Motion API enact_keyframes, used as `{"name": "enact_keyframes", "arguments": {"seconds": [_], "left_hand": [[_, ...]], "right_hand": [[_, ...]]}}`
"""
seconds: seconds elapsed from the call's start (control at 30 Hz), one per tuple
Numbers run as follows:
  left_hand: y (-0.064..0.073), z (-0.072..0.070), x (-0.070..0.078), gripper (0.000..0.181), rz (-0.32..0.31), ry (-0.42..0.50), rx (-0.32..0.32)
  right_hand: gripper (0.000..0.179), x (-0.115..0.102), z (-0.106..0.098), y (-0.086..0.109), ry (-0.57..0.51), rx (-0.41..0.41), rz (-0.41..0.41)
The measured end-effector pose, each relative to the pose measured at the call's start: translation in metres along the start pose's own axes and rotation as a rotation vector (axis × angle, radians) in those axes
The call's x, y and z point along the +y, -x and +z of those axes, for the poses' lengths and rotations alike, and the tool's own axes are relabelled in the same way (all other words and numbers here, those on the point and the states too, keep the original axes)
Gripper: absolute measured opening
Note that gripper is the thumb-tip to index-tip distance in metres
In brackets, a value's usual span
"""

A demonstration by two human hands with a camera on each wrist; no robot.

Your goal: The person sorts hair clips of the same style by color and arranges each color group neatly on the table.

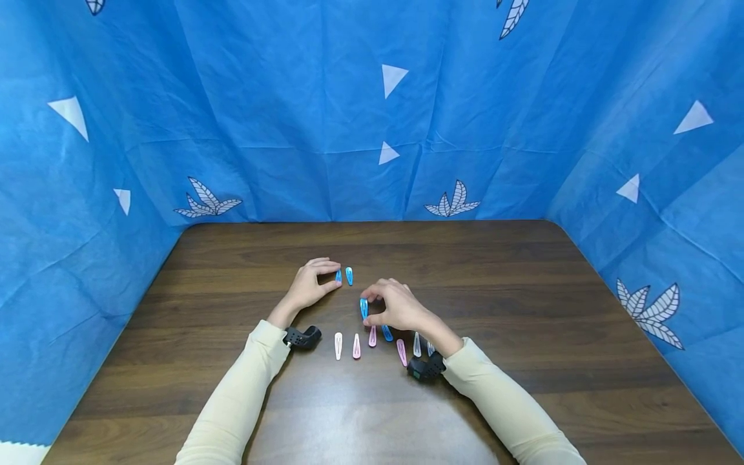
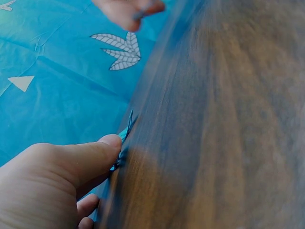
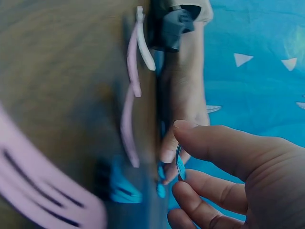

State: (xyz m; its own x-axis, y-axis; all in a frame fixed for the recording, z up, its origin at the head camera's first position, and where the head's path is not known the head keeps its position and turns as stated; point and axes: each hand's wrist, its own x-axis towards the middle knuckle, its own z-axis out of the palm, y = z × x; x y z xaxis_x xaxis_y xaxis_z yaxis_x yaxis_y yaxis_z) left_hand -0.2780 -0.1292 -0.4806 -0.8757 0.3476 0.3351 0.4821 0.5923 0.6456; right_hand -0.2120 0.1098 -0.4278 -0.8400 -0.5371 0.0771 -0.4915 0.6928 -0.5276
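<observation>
My left hand point(image 1: 308, 284) pinches a blue snap hair clip point(image 1: 338, 276) at the tabletop, left of the middle. Just right of it lies a second blue hair clip point(image 1: 349, 276). My right hand point(image 1: 398, 305) holds another blue hair clip point(image 1: 363, 308) between thumb and fingers, and the right wrist view shows this clip point(image 3: 180, 164) edge-on, off the wood. Below the right hand a further blue clip point(image 1: 387, 333) lies beside a pink clip point(image 1: 372, 336). In the left wrist view the left thumb covers part of its clip point(image 2: 127, 129).
Nearer the body lie a white hair clip point(image 1: 338, 346), a pink clip point(image 1: 356, 347), another pink clip point(image 1: 402, 352) and a pale clip point(image 1: 416, 345). One more pale clip point(image 1: 431, 349) is partly hidden by the right wrist. Blue cloth point(image 1: 349, 116) surrounds the wooden table point(image 1: 494, 271).
</observation>
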Motion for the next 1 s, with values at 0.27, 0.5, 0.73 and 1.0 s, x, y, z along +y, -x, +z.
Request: {"name": "enact_keyframes", "arguments": {"seconds": [0.27,0.5,0.73,1.0], "left_hand": [[0.001,-0.001,-0.001,0.04,-0.042,0.018,-0.013],[0.002,0.0,0.001,0.041,-0.039,0.01,-0.015],[0.001,0.001,0.001,0.041,-0.035,0.019,-0.006],[0.001,0.0,0.003,0.04,-0.027,0.016,-0.007]], "right_hand": [[0.042,-0.006,-0.02,-0.013,-0.027,0.008,-0.014],[0.043,-0.003,-0.036,-0.035,-0.08,0.043,-0.002],[0.044,0.003,-0.041,-0.058,-0.117,0.044,0.083],[0.045,0.011,-0.038,-0.072,-0.157,0.03,0.165]]}}
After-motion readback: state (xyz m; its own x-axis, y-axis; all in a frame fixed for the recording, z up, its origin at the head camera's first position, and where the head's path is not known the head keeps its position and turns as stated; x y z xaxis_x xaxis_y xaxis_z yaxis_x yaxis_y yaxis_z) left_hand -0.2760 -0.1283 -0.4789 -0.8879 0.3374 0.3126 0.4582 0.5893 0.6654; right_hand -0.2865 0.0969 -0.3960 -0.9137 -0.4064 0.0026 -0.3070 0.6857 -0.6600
